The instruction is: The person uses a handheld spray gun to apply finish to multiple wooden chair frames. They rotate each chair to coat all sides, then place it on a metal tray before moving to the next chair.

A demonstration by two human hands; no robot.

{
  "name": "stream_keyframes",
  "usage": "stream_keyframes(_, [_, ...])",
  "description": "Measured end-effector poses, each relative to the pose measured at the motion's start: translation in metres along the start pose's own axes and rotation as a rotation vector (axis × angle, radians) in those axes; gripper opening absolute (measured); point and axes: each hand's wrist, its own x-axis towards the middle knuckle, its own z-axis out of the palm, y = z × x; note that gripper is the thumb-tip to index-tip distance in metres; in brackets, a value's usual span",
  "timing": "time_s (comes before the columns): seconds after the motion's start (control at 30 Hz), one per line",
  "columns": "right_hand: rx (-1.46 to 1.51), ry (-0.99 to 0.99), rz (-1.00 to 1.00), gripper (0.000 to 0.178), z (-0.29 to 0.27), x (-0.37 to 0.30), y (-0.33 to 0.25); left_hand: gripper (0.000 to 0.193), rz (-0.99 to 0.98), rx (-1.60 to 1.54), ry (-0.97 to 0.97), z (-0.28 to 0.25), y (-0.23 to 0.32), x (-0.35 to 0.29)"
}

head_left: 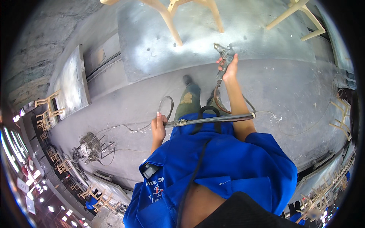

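In the upper right of the frame, the right hand (232, 70) has its grip wrapped around the handle of a spray gun (227, 54); it looks rigid and moderately heavy, best held there, with the brown hose (216, 97) likely to tug. Near the centre, the left hand (158, 128) grasps the left end of a long dark rod (211, 120), seemingly stiff and probably steadier held mid-length

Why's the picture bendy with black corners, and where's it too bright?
Head view: its fisheye lens bends straight edges and leaves corners dark; head view, lower left: lamps glare white; head view, top: pale patches on the grey board, shine or powder, can't tell.
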Motion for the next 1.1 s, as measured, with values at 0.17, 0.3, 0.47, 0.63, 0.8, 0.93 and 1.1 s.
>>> stream_keyframes(0.17, [-0.203, 0.278, -0.005, 0.055, -0.009, 0.024, 0.072, 0.072, -0.152, -0.011, 0.066, -0.047, 0.004, 0.011])
stream_keyframes(0.3, [-0.281, 0.401, 0.001, 0.057, 0.010, 0.018, 0.096, 0.072, -0.104, -0.029, -0.008, -0.087, -0.002, 0.037])
stream_keyframes(0.47, [-0.109, 0.139, -0.115, 0.061, 0.076, -0.037, 0.075, 0.070, 0.026, -0.053, -0.142, -0.133, -0.003, 0.095])
stream_keyframes(0.63, [0.117, -0.096, -0.293, 0.062, 0.128, -0.126, 0.037, 0.068, 0.106, -0.077, -0.349, -0.147, 0.003, 0.153])
stream_keyframes(0.8, [0.182, -0.050, -0.446, 0.063, 0.160, -0.159, 0.055, 0.070, 0.137, -0.064, -0.496, -0.170, -0.003, 0.192])
stream_keyframes(0.93, [-0.396, 0.222, -0.434, 0.059, 0.177, -0.138, 0.099, 0.071, 0.139, -0.138, -0.455, -0.184, -0.026, 0.200])
stream_keyframes(1.1, [-1.213, 0.009, -0.287, 0.046, 0.194, -0.058, 0.163, 0.072, -0.032, -0.167, -0.168, -0.223, -0.079, 0.213])
